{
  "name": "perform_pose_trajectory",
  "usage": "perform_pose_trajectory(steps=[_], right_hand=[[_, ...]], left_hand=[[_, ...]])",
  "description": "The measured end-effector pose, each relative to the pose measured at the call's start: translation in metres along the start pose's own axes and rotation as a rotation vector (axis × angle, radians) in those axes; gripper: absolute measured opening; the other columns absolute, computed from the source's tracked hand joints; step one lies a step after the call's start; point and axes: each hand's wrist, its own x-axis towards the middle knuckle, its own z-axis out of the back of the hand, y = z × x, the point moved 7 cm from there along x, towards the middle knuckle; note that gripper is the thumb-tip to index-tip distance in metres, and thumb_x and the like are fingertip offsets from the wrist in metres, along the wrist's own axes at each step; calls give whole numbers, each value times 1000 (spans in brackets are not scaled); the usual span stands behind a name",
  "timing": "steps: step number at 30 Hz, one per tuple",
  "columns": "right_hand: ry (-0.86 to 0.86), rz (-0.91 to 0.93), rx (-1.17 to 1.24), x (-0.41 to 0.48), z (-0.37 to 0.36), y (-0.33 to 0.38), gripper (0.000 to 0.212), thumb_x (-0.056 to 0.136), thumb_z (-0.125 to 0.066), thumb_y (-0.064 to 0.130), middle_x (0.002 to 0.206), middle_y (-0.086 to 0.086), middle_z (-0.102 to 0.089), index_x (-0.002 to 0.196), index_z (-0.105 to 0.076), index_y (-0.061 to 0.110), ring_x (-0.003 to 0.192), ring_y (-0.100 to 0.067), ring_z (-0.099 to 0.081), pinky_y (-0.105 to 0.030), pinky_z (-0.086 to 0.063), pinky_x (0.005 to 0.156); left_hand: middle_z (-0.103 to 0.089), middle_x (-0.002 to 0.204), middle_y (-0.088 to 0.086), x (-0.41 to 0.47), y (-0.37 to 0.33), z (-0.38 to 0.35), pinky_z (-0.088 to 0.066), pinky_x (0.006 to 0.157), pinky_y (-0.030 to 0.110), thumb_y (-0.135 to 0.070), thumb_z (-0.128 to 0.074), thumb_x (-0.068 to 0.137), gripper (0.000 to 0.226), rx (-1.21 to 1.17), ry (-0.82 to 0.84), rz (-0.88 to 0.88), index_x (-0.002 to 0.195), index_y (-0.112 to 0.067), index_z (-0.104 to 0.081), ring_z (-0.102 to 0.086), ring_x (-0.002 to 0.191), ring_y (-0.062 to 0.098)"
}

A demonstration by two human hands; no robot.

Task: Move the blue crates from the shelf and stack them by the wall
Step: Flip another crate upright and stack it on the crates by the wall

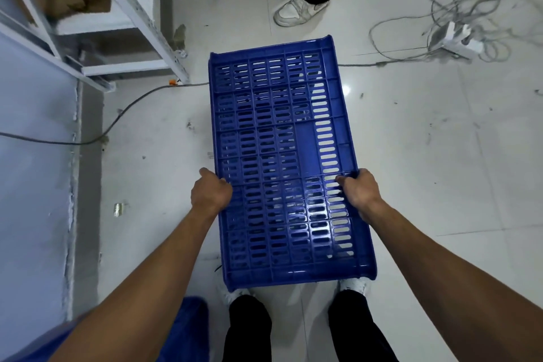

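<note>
I hold a blue crate (pixel 282 167) out in front of me over the white tiled floor (pixel 411 156), its slotted bottom facing up at me. My left hand (pixel 210 192) grips its left rim with the fingers curled round the edge; my right hand (pixel 358 191) grips the right rim, fingers hooked into the slots. A metal shelf (pixel 129 6) stands at my upper left. Another person's white shoe (pixel 296 10) is beyond the crate, and a tangle of cables (pixel 470 9) lies at the upper right.
</note>
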Motion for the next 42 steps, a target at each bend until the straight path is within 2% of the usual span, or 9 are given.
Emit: perform_pose_trajectory(steps=[7, 14, 18, 23, 26, 29, 35, 38, 42], right_hand=[[-99, 39, -83, 8, 85, -12, 38, 91, -63, 26, 103, -10, -62, 120, -52, 4, 88, -27, -60, -33, -48, 75], [-168, 112, -184, 9, 141, -7, 33, 93, -60, 28, 100, -9, -61, 116, -52, 5, 84, -25, -58, -31, -44, 70], [-171, 156, -212, 3, 145, -2, 35, 94, -61, 29, 105, -11, -63, 118, -51, 5, 83, -24, -57, -31, -46, 70], [-129, 263, -249, -19, 115, 13, 41, 91, -63, 36, 106, -9, -63, 118, -50, 8, 93, -30, -61, -38, -51, 76], [-90, 345, -299, -41, 84, 29, 36, 91, -63, 38, 89, -5, -59, 108, -49, 9, 83, -30, -60, -34, -41, 63], [-28, 400, -344, -61, 46, 45, 41, 91, -63, 42, 94, -8, -65, 114, -49, 11, 83, -30, -64, -38, -50, 64], [176, 395, -444, -96, -38, 63, 36, 95, -51, 41, 98, -10, -64, 112, -51, 9, 80, -29, -62, -37, -47, 61], [378, 442, -469, -117, -94, 68, 42, 92, -50, 41, 96, -9, -65, 120, -48, 10, 77, -28, -63, -35, -46, 59], [499, 420, -510, -126, -134, 63, 55, 95, -43, 54, 116, -11, -62, 130, -43, 11, 98, -30, -61, -36, -47, 74]], left_hand=[[-46, 139, 20, -40, -63, -62, -47, 99, 42, -44, -52, 98, 66, -4, 91, -99, 140, 1, -29, -54, 120, 36], [-49, 140, 15, -55, -101, -106, -49, 102, 44, -66, -52, 84, 86, -35, 205, -135, 143, -5, -37, -57, 118, 31], [-38, 147, 20, -71, -126, -100, -42, 107, 42, -46, -53, 96, 71, 46, 76, -231, 147, -2, -32, -47, 129, 35], [-52, 133, 12, -97, -160, -77, -47, 99, 40, -34, -54, 97, 43, 29, -110, -507, 132, -7, -53, -55, 118, 28], [-67, 108, 3, -109, -171, -64, -50, 87, 33, -31, -52, 99, 26, -94, -66, -567, 111, -12, -66, -63, 98, 20], [-68, 96, -4, -117, -173, -51, -49, 79, 30, -39, -50, 100, 29, -188, -24, -577, 104, -17, -68, -63, 86, 13], [-64, 106, -4, -91, -140, -41, -51, 84, 35, -60, -56, 90, 52, -198, 48, -415, 119, -17, -55, -62, 94, 15], [-64, 111, 6, -61, -105, -21, -53, 84, 40, -47, -68, 85, 54, -86, -65, -327, 118, -9, -47, -64, 97, 25], [-62, 119, 16, -22, -48, 7, -48, 79, 36, -32, -67, 86, 48, 27, -82, -196, 118, -3, -47, -62, 104, 34]])
